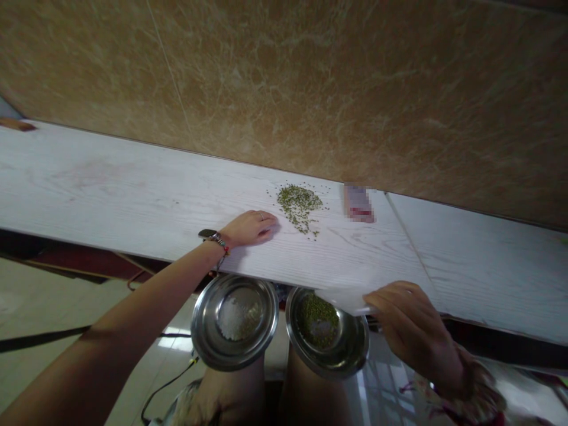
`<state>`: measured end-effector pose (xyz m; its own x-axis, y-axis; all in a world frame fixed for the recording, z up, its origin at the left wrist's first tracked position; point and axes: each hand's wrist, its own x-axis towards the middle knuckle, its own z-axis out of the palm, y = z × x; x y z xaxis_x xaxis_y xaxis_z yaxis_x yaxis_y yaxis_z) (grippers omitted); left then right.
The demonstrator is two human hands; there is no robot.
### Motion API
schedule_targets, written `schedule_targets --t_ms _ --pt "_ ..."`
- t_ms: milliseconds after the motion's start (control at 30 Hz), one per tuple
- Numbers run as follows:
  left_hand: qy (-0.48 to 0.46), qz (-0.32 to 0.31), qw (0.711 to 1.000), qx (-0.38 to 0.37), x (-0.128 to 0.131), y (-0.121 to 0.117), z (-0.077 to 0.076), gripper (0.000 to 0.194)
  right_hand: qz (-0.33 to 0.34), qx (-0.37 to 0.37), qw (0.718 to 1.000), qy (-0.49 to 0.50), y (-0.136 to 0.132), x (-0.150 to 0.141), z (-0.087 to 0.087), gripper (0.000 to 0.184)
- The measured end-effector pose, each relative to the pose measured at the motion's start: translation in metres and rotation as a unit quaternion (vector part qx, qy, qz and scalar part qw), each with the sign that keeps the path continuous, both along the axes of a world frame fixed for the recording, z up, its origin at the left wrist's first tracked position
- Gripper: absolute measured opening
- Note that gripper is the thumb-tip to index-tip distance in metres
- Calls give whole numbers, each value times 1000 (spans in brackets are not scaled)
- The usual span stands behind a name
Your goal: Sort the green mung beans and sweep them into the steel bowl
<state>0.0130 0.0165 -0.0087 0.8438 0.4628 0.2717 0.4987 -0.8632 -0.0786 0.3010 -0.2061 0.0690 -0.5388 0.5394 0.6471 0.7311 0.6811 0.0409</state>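
Observation:
My left hand [254, 228] rests on the white wooden counter [213, 183], loosely bent fingers pointing right and nothing visible in it. Just past its fingertips lies a spread of small green beans [298, 204], like mung beans. My right hand [410, 325] is closed on one end of a flat white piece [346, 300]; motion blur hides its exact kind. That piece reaches over the right steel bowl [361, 349], which contains more green beans [317, 319]. The left steel bowl [202, 337] contains pale, whitish grains [239, 316]. Both bowls sit over my lap.
A pixelated small packet or card [358, 203] lies right of the beans near the brown marbled wall [284, 83]. The counter's front edge runs above the bowls. A brown object [18, 124] is at the far left. A dark cable [164, 384] lies below left.

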Motion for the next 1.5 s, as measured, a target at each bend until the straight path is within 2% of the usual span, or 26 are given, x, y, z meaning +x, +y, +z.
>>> schedule_targets --t_ms 100,267,367,500,667,833,933,1100,1233,1500 --pt "4 -42 999 12 0 -3 1 27 -28 16 999 4 7 4 -4 17" --pt "41 -85 995 -23 -2 -8 7 24 -130 90 987 -14 33 16 -15 12" --pt "49 -69 995 -45 -2 -7 9 26 -179 128 975 -28 52 21 -24 12" --pt "44 -4 998 -54 -3 -3 6 35 -220 128 965 -54 74 24 -36 14" --pt "69 33 992 -101 -10 -6 2 46 -192 102 974 -57 83 20 -42 14" --pt "85 25 989 -116 -18 -15 1 52 -146 95 984 -43 75 18 -38 16" --pt "82 32 989 -123 -19 -16 3 53 -148 106 983 -36 77 18 -36 14" --pt "76 15 987 -142 -27 -9 6 51 -166 115 978 -42 97 18 -41 16" --pt "56 73 987 -135 -40 0 4 50 -147 98 983 -47 105 18 -43 17" --pt "47 87 985 -138 -40 0 2 50 -95 88 991 -44 84 23 -33 17"
